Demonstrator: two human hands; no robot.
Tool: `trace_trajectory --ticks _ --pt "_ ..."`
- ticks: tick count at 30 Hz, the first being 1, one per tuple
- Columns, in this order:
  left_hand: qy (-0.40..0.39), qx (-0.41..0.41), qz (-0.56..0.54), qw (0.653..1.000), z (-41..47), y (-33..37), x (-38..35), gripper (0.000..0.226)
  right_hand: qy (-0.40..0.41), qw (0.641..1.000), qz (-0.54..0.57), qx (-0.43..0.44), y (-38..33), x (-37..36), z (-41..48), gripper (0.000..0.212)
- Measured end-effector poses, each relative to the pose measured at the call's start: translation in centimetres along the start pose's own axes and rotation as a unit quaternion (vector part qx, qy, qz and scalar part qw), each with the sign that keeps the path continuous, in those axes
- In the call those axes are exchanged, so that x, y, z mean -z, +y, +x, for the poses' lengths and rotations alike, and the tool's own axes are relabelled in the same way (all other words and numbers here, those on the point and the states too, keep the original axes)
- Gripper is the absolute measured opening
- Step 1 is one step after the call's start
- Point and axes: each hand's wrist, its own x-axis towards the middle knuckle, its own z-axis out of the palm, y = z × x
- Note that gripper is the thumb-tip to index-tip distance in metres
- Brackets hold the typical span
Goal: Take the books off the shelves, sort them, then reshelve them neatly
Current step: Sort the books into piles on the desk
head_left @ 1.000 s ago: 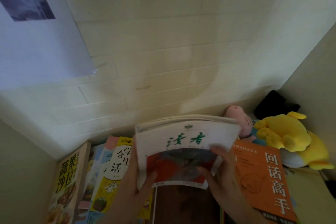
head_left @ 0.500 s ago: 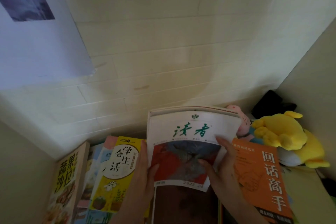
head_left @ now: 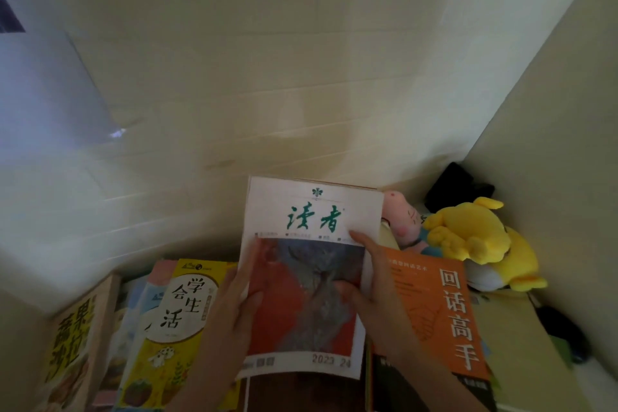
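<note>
At far left I see a tan book [head_left: 72, 344], its lower end cut off, then a yellow book [head_left: 180, 308]. The left hand [head_left: 230, 304] grips the left edge of the magazine [head_left: 311, 217], thumb on the cover, fingers hidden behind. The magazine is held upright at centre, cover facing me. The right hand [head_left: 378, 291] pinches its right edge, thumb on the picture, forefinger stretched upward. Just right leans an orange book [head_left: 448, 308]; past it sits a yellow plush [head_left: 475, 237] and dark shapes I cannot make out.
</note>
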Motion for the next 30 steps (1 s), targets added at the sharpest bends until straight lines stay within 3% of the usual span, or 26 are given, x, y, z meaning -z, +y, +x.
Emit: trace_trajectory --ticks 4,11,18,30 --pt "-0.058 0.066 -0.067 0.994 0.6 -0.1 -1.0 0.075 -0.01 0.997 0.042 -0.071 0.1 2.8 -0.6 0.068" --pt "-0.14 0.117 -0.093 0.979 0.2 2.5 -4.1 0.067 -0.006 0.993 -0.022 -0.119 1.8 7.4 -2.6 0.066" --pt "-0.218 0.149 -0.108 0.958 -0.9 3.0 -8.1 0.073 0.019 0.98 0.059 -0.189 3.7 11.4 -4.4 0.061" --pt "-0.252 0.146 -0.092 0.952 -2.4 3.4 -11.4 0.077 0.005 0.969 0.06 -0.241 3.5 14.2 -6.3 0.078"
